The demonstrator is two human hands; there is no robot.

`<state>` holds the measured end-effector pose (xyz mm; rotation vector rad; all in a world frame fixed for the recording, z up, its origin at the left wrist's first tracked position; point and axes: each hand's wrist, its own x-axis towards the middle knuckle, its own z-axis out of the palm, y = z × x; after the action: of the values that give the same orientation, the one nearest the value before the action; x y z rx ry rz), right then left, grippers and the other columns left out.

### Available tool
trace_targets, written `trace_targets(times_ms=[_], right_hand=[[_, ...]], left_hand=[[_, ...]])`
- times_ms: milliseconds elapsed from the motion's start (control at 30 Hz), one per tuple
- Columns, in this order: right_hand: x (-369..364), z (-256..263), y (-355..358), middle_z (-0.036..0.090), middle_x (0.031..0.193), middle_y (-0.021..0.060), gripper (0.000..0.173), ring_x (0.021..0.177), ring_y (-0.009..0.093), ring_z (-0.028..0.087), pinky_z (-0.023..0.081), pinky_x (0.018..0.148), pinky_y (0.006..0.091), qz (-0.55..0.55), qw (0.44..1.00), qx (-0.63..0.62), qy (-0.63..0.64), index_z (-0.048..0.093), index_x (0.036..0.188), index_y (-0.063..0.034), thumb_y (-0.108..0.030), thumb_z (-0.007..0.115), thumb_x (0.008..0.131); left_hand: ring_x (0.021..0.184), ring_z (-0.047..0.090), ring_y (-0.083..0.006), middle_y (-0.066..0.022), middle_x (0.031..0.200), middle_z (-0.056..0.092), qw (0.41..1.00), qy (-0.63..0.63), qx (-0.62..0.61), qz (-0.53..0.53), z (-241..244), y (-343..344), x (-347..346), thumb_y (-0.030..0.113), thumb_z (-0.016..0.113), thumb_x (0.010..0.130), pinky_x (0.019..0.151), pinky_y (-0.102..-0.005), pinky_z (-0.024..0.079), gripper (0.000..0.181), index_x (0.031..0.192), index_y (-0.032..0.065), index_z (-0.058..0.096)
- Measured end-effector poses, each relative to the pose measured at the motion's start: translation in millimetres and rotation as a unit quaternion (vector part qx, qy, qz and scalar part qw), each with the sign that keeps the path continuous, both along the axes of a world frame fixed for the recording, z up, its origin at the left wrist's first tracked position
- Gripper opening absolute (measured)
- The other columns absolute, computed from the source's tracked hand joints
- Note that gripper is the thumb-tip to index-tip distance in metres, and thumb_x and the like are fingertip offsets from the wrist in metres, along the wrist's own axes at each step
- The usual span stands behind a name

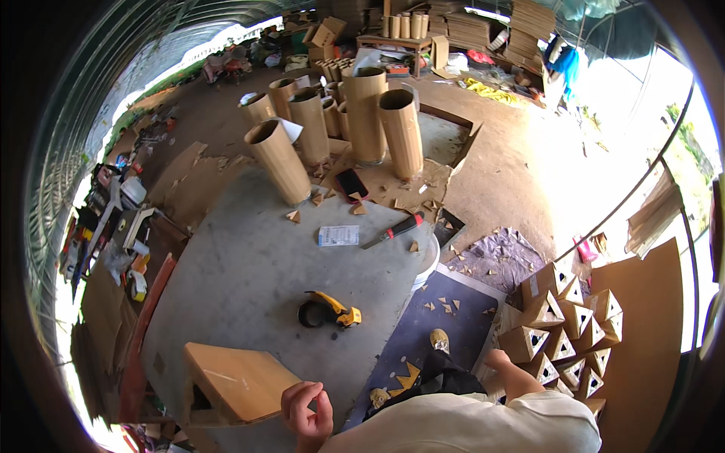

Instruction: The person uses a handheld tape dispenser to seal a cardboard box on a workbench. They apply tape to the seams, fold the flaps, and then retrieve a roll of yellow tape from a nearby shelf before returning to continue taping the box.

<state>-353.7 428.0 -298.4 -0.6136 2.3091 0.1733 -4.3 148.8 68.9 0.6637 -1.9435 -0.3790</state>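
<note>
My left hand [308, 409] is raised at the lower edge of the grey table [238, 272], its fingers curled, beside the right end of a triangular cardboard box [243, 379]. Whether it touches the box or holds anything small cannot be told. The box lies on the table and has a dark triangular opening. My right hand [497, 359] hangs low at my right side, near a pile of triangular cardboard boxes [524, 342]; its grip is unclear. A yellow and black tape dispenser [330, 310] lies mid-table, and farther off are a red and black utility knife [396, 229] and a printed label [338, 235].
Tall cardboard tubes [278, 164] stand at the table's far side around a phone [352, 185]. Small cardboard triangles [293, 216] are scattered there and on the floor. A white bucket [429, 263] sits by the right edge. A large cardboard sheet [640, 328] stands behind the box pile.
</note>
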Motion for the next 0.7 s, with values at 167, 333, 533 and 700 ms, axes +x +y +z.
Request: trace_targets(times_ms=[167, 333, 533, 700], right_hand=[[-63, 15, 34, 0.066, 0.081, 0.0126, 0.026, 0.075, 0.022, 0.065, 0.052, 0.071, 0.0332, -0.172, 0.983, -0.044, -0.041, 0.067, 0.086, -0.0028, -0.022, 0.058, 0.072], [-145, 57, 33, 0.065, 0.086, 0.0116, 0.024, 0.082, 0.028, 0.063, 0.049, 0.076, 0.0366, -0.15, 0.967, -0.179, -0.104, 0.068, 0.088, -0.0113, -0.025, 0.059, 0.071], [-287, 122, 19, 0.065, 0.08, 0.0116, 0.021, 0.074, 0.021, 0.064, 0.049, 0.068, 0.0315, -0.242, 0.915, -0.309, -0.088, 0.064, 0.093, -0.0052, -0.015, 0.06, 0.075], [-493, 152, -75, 0.063, 0.072, 0.013, 0.019, 0.068, 0.023, 0.063, 0.049, 0.062, 0.0321, -0.195, 0.888, -0.414, 0.043, 0.064, 0.093, -0.0085, -0.014, 0.057, 0.076]], left_hand=[[0.047, 0.052, -0.0166, -0.007, 0.06, 0.058, 0.975, -0.066, 0.125, -0.169, -31, -4, -150, 0.003, 0.073, 0.067, 0.043, -0.0259, 0.04, 0.016, 0.078, 0.0039, 0.062], [0.05, 0.055, -0.0221, -0.0054, 0.058, 0.055, 0.914, -0.145, 0.111, -0.363, -50, 7, -347, 0.014, 0.072, 0.07, 0.045, -0.0312, 0.041, 0.015, 0.07, 0.0068, 0.059], [0.085, 0.06, -0.0278, -0.0094, 0.088, 0.061, 0.783, -0.457, 0.106, -0.408, -123, -22, -495, 0.037, 0.062, 0.076, 0.071, -0.0384, 0.048, 0.033, 0.093, 0.0088, 0.058], [0.101, 0.055, -0.0336, -0.0166, 0.106, 0.059, 0.578, -0.697, 0.261, -0.334, -158, -71, -577, 0.058, 0.049, 0.079, 0.084, -0.0447, 0.043, 0.056, 0.103, 0.0083, 0.059]])
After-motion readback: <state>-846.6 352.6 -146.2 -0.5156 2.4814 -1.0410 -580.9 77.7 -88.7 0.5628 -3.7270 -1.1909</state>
